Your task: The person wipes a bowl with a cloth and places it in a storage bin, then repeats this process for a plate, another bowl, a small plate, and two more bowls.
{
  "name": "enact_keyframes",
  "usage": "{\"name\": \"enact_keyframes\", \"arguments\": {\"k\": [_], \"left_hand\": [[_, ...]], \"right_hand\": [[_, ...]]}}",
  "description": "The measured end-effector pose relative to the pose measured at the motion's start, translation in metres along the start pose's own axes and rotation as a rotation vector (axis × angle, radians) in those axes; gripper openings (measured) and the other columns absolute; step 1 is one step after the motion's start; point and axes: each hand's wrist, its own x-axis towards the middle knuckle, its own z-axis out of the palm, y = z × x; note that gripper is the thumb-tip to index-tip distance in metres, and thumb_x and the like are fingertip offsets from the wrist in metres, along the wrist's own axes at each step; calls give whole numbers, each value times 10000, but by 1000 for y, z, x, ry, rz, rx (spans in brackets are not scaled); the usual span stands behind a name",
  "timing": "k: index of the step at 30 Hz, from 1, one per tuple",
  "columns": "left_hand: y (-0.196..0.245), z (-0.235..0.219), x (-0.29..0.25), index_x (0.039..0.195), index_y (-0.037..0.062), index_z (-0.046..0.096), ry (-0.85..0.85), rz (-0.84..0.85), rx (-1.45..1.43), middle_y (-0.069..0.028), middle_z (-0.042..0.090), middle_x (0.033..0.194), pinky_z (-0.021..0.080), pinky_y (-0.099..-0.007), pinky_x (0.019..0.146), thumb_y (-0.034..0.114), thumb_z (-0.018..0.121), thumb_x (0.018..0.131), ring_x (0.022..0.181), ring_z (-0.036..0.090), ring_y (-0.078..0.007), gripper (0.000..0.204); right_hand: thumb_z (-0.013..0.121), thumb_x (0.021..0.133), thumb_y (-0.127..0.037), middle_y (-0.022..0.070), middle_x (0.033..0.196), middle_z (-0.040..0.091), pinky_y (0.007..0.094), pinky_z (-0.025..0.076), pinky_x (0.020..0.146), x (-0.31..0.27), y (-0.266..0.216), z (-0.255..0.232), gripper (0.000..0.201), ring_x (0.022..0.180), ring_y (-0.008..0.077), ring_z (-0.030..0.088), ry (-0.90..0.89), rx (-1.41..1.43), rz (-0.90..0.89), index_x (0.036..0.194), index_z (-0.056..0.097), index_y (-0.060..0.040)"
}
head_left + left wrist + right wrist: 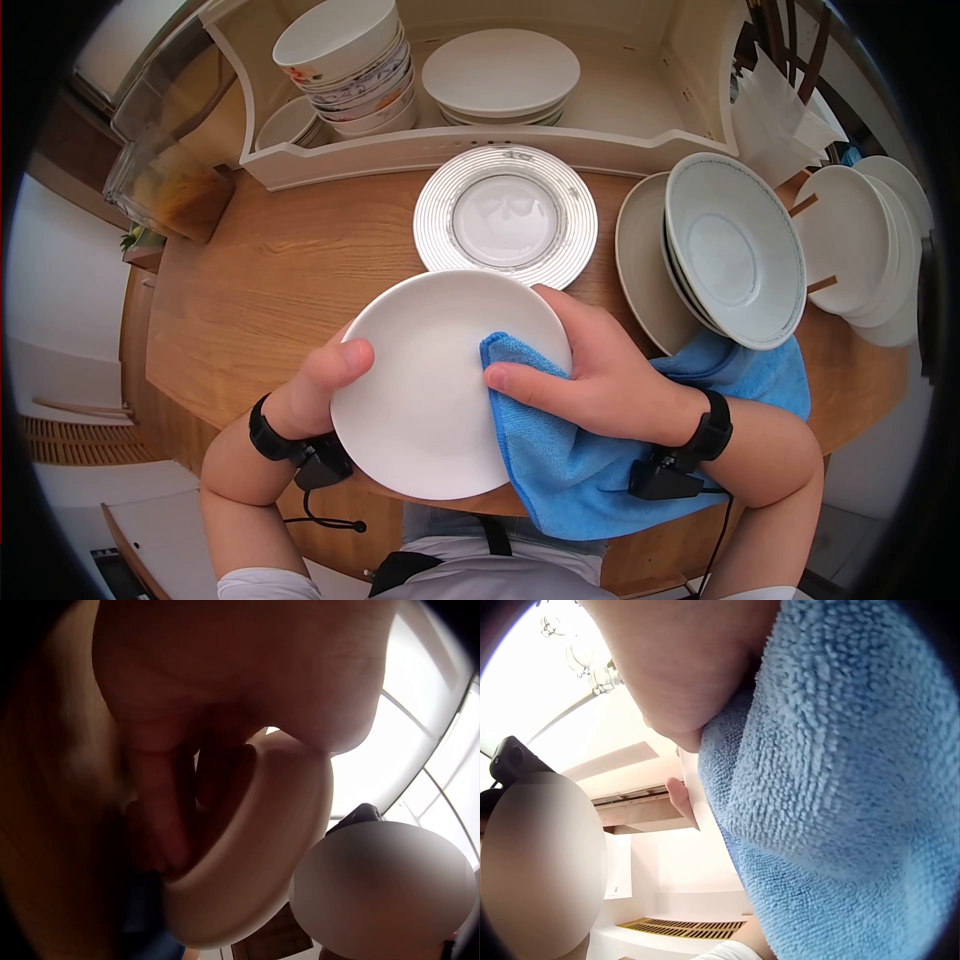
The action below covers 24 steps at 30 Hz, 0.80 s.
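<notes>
A plain white plate is held tilted over the table's near edge, its face turned up. My left hand grips the plate's left rim, thumb on the face; in the left wrist view its fingers curl behind the plate. On the right side my right hand pinches a blue microfiber cloth against the plate, with the thumb pressing the cloth onto the face. Much of the cloth hangs below that hand, and in the right wrist view the cloth hides most of the plate.
Behind lies a silver-rimmed plate on the wooden table. Stacked bowls and white plates stand in a cream rack. To the right are a tilted bowl, a beige plate and upright plates.
</notes>
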Motion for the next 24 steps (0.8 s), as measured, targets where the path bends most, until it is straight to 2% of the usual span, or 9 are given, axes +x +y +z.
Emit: {"name": "enact_keyframes", "arguments": {"k": [2, 11, 24], "left_hand": [[2, 2, 0, 1490, 4, 371, 25, -15, 5, -180, 523, 1422, 459, -386, 1049, 592, 655, 822, 1279, 544, -265, 934], [-4, 1, 1, 1453, -15, 417, 121, 64, 1, -194, 568, 1353, 498, -373, 981, 598, 648, 812, 1203, 588, -258, 916], [-4, -3, 1, 1438, -32, 428, 97, 46, 22, -192, 580, 1335, 505, -364, 967, 611, 657, 812, 1189, 597, -251, 926]], "right_hand": [[721, 926, -291, 152, 1112, 671, 332, 526, 871, 0, 1, 0, 493, 1009, 202, 656, -3, -10, 3, 1250, 547, 37], [754, 895, -324, 189, 1122, 652, 344, 527, 870, 1, 1, -2, 575, 1023, 224, 656, 17, -59, 14, 1250, 489, 44], [760, 887, -320, 197, 1072, 671, 350, 538, 837, 1, 2, -1, 568, 978, 244, 676, 8, -98, -14, 1233, 496, 44]]}}
